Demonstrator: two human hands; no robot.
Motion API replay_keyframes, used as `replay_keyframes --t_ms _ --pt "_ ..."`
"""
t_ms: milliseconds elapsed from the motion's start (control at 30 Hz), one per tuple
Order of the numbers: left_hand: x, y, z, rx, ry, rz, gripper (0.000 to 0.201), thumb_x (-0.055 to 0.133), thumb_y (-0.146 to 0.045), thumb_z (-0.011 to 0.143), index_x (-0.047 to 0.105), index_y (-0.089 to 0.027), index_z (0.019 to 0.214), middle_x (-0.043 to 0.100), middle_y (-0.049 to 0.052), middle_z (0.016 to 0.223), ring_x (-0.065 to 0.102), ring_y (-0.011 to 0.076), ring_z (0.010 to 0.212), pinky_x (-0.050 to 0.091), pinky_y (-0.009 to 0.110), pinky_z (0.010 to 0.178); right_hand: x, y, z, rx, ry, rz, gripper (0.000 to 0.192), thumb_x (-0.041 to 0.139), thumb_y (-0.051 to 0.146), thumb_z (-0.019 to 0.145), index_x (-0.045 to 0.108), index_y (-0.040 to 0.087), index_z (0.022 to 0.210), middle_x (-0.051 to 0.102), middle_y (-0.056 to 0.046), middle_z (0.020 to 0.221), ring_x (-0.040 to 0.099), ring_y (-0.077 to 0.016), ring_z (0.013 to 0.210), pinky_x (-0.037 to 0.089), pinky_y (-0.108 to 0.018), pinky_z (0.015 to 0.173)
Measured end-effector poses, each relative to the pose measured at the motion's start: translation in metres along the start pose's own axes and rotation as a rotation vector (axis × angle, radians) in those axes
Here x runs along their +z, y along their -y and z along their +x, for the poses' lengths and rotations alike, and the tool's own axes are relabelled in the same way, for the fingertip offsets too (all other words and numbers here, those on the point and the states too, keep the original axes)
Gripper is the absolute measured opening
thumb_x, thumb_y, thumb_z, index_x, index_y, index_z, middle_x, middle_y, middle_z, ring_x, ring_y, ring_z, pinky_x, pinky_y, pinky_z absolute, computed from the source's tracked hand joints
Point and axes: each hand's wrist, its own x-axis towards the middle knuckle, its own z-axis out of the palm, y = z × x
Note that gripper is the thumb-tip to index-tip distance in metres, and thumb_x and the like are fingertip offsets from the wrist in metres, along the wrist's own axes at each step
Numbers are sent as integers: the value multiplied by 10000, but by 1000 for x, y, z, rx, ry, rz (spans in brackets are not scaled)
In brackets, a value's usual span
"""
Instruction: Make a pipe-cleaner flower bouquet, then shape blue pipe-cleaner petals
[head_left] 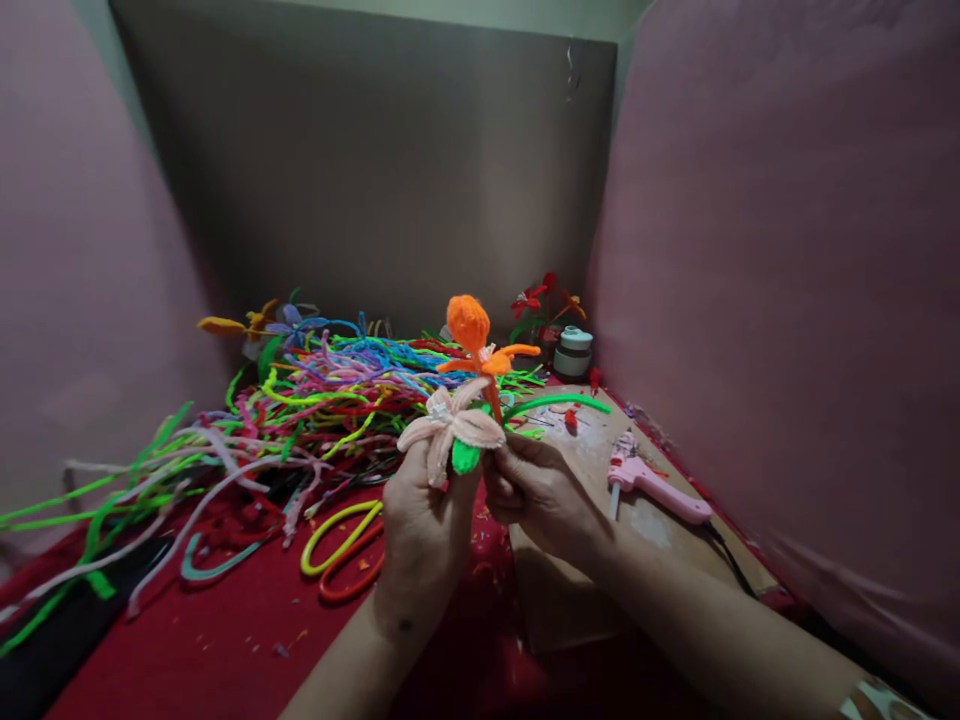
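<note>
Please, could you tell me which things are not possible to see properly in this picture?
All in the head view:
- Fingertips of the left hand: covered by the pale pink flower.
- Lower end of the orange stem: hidden behind the pale pink flower and the hands.
- Where the yellow loop leads: behind the left hand.
- The wristband: cut off by the bottom edge.
- Scraps: too small to identify.

Pale flower point(453, 428), at the fingers point(519, 464): matt, fuzzy pile. Orange flower point(468, 322), above the fingers: fuzzy, matt. Glue gun point(661, 488), right of the fingers: smooth plastic. Tablecloth point(187, 668), below the fingers: matt fabric.
</note>
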Motion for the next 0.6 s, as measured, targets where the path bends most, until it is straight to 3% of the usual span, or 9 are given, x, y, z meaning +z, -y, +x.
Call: replay_keyframes --t_ms 133,233,300,367,433,533,600 --pt "-4 9 -3 109 -12 39 194 533 -209 816 635 -199 980 634 50 928 567 189 876 415 326 870 -7 -7 5 -159 -87 -138 215 595 372 800 589 167 736 474 25 560 394 -82 491 285 -233 479" --pt "-16 14 -1 353 78 164 256 545 -133 788 653 -234 996 646 45 914 550 169 815 421 291 768 -11 -6 8 -196 -116 -27 166 670 292 739 575 210 848 480 48 579 379 -75 464 278 -219 454" --pt "-28 15 4 376 52 236 243 566 -138 774 671 -244 967 652 44 928 548 175 839 408 291 777 -12 -1 7 -149 -85 44 175 689 261 720 539 206 793 452 59 567 344 -60 444 261 -207 441" --pt "-39 13 12 179 -7 165 196 559 -220 799 669 -234 961 653 43 954 560 186 885 415 287 794 -11 6 5 -82 -40 76 209 695 292 717 516 189 748 413 69 536 291 -44 424 227 -196 422" --pt "-45 11 23 -126 -26 5 194 568 -318 799 659 -214 934 665 31 910 587 183 847 436 277 764 -9 12 3 -28 20 103 248 688 357 722 519 181 765 385 78 516 228 -32 405 175 -187 398" --pt "-45 8 37 -435 134 -253 305 666 -358 710 643 -162 942 673 35 800 601 164 708 450 256 644 -6 16 0 10 99 113 264 652 405 753 524 176 775 381 80 511 194 -29 393 133 -184 376" --pt "-39 6 42 -463 274 -367 319 679 -338 699 655 -145 951 671 41 788 595 150 680 453 253 636 -5 14 0 17 116 103 254 639 402 768 521 178 763 385 79 508 200 -31 390 139 -185 371"
